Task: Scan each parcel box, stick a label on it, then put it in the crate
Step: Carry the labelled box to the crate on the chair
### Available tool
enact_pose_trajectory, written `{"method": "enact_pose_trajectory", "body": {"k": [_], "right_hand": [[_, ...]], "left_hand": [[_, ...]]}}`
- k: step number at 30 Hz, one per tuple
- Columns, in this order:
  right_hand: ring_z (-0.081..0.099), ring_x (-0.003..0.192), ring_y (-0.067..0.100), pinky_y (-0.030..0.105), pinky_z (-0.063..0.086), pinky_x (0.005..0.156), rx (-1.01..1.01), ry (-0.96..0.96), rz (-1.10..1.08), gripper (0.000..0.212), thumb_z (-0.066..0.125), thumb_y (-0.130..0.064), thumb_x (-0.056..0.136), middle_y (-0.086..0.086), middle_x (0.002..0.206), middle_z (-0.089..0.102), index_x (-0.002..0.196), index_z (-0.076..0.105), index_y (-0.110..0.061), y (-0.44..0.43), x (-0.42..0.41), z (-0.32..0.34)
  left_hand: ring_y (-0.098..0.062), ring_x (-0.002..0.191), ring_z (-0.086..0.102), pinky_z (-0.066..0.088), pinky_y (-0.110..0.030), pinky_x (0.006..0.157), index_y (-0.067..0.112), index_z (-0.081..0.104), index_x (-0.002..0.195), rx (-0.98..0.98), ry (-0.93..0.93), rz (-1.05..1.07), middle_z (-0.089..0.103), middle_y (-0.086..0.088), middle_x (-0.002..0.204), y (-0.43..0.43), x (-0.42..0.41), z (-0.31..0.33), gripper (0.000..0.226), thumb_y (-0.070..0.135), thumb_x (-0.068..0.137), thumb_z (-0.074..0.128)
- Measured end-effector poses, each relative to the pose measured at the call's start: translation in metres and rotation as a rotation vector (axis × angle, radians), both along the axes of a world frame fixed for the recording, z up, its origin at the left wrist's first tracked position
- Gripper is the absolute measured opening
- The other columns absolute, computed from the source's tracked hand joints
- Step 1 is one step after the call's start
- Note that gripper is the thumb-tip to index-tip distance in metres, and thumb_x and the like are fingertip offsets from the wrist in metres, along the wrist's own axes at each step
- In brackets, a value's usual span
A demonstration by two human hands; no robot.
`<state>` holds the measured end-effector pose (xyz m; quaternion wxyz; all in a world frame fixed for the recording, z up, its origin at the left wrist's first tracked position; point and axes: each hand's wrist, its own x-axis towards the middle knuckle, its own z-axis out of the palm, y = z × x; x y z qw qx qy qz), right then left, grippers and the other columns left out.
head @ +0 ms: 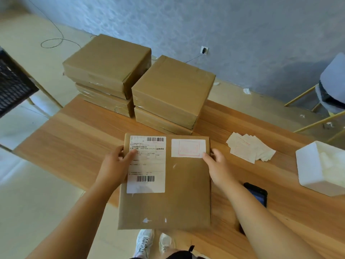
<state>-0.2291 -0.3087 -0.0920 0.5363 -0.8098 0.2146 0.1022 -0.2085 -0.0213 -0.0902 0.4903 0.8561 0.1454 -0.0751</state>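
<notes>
The parcel box (177,193) is held flat between both hands, its near part jutting past the table's front edge; whether its far end rests on the wood cannot be told. The left hand (116,163) grips the box's left side, fingers curled round the edge and thumb lying on the long white shipping label (147,165) with its two barcodes. The right hand (219,165) grips the opposite side the same way, its thumb touching the lower right corner of a small white label (188,148) with a red stamp, stuck just beside the shipping label's top.

Beyond the fingertips stand two stacks of brown boxes side by side and touching: the left stack (106,62) ahead of the left hand, the right stack (173,85) ahead of both.

Right of the right hand, near it, a pile of loose labels (250,148) lies fanned on the wooden table (74,139); farther right sits a white foam box (313,165). A black phone (258,195) lies partly hidden by the right forearm.

Well left of the left hand, off the table, a black latticed object (13,81) shows at the frame's edge. White shoes (144,242) stand on the floor between the forearms.
</notes>
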Motion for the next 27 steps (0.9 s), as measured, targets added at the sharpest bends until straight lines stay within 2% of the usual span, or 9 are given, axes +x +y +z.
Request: {"method": "enact_pose_trajectory", "body": {"k": [1, 4, 7, 8, 11, 16, 20, 22, 27], "right_hand": [[0.062, 0.092, -0.004, 0.022, 0.05, 0.076, 0.019, -0.039, 0.021, 0.018, 0.052, -0.043, 0.093, -0.019, 0.113, 0.063, 0.11, 0.055, -0.042, 0.003, 0.003, 0.005], [0.055, 0.116, 0.007, 0.035, 0.048, 0.096, -0.001, -0.135, 0.114, 0.039, 0.053, -0.044, 0.093, -0.014, 0.129, 0.058, 0.131, 0.05, -0.033, 0.022, 0.011, 0.022], [0.053, 0.109, -0.008, 0.013, 0.042, 0.081, 0.012, -0.235, 0.224, 0.023, 0.055, -0.037, 0.093, -0.034, 0.109, 0.059, 0.11, 0.053, -0.053, 0.053, 0.021, 0.04], [0.052, 0.108, -0.011, 0.012, 0.041, 0.082, 0.011, -0.254, 0.264, 0.025, 0.056, -0.034, 0.093, -0.034, 0.108, 0.06, 0.106, 0.053, -0.056, 0.066, 0.025, 0.045], [0.053, 0.113, -0.001, 0.028, 0.046, 0.094, 0.027, -0.298, 0.386, 0.026, 0.056, -0.033, 0.094, -0.021, 0.117, 0.06, 0.116, 0.052, -0.047, 0.113, 0.038, 0.055], [0.048, 0.117, 0.001, 0.031, 0.043, 0.096, 0.058, -0.348, 0.58, 0.035, 0.053, -0.038, 0.094, -0.021, 0.124, 0.056, 0.128, 0.046, -0.045, 0.218, 0.058, 0.067], [0.048, 0.101, -0.006, 0.01, 0.037, 0.073, 0.037, -0.356, 0.704, 0.032, 0.053, -0.038, 0.095, -0.033, 0.106, 0.052, 0.125, 0.045, -0.044, 0.317, 0.072, 0.074], [0.051, 0.102, -0.003, 0.013, 0.039, 0.071, 0.043, -0.354, 0.75, 0.03, 0.052, -0.036, 0.096, -0.031, 0.106, 0.054, 0.124, 0.046, -0.043, 0.367, 0.079, 0.078], [0.052, 0.118, 0.013, 0.04, 0.049, 0.096, 0.044, -0.389, 0.805, 0.037, 0.052, -0.031, 0.096, -0.011, 0.125, 0.057, 0.133, 0.047, -0.03, 0.469, 0.086, 0.089]], "left_hand": [[-0.001, 0.07, 0.062, 0.041, -0.013, 0.046, 0.028, 0.058, 0.111, -0.017, -0.028, 0.026, 0.062, 0.015, 0.089, 0.005, -0.006, 0.006, 0.03, 0.046, 0.087, 0.054], [0.001, 0.075, 0.065, 0.045, -0.009, 0.047, 0.037, 0.06, 0.102, -0.12, -0.119, 0.113, 0.066, 0.014, 0.092, 0.023, -0.028, 0.026, 0.017, 0.043, 0.087, 0.056], [0.007, 0.078, 0.064, 0.046, -0.006, 0.049, 0.042, 0.06, 0.093, -0.207, -0.214, 0.209, 0.068, 0.027, 0.087, 0.048, -0.049, 0.044, 0.013, 0.03, 0.088, 0.059], [0.009, 0.077, 0.064, 0.047, -0.006, 0.05, 0.042, 0.06, 0.092, -0.231, -0.242, 0.239, 0.067, 0.031, 0.086, 0.06, -0.056, 0.048, 0.017, 0.026, 0.088, 0.06], [0.007, 0.08, 0.065, 0.05, -0.01, 0.056, 0.042, 0.06, 0.093, -0.248, -0.287, 0.345, 0.067, 0.032, 0.086, 0.1, -0.074, 0.056, 0.022, 0.021, 0.087, 0.062], [-0.012, 0.09, 0.067, 0.055, -0.034, 0.074, 0.041, 0.061, 0.09, -0.209, -0.331, 0.506, 0.07, 0.019, 0.09, 0.186, -0.097, 0.064, 0.019, 0.022, 0.087, 0.062], [-0.025, 0.099, 0.063, 0.053, -0.052, 0.083, 0.037, 0.059, 0.095, -0.156, -0.342, 0.583, 0.066, 0.011, 0.104, 0.271, -0.112, 0.071, 0.015, 0.025, 0.087, 0.061], [-0.025, 0.099, 0.063, 0.053, -0.051, 0.083, 0.032, 0.058, 0.1, -0.124, -0.348, 0.597, 0.064, 0.01, 0.104, 0.315, -0.116, 0.074, 0.014, 0.026, 0.088, 0.06], [-0.02, 0.096, 0.06, 0.049, -0.028, 0.069, 0.032, 0.055, 0.103, -0.041, -0.357, 0.631, 0.06, 0.017, 0.098, 0.407, -0.116, 0.083, 0.016, 0.026, 0.089, 0.058]]}}
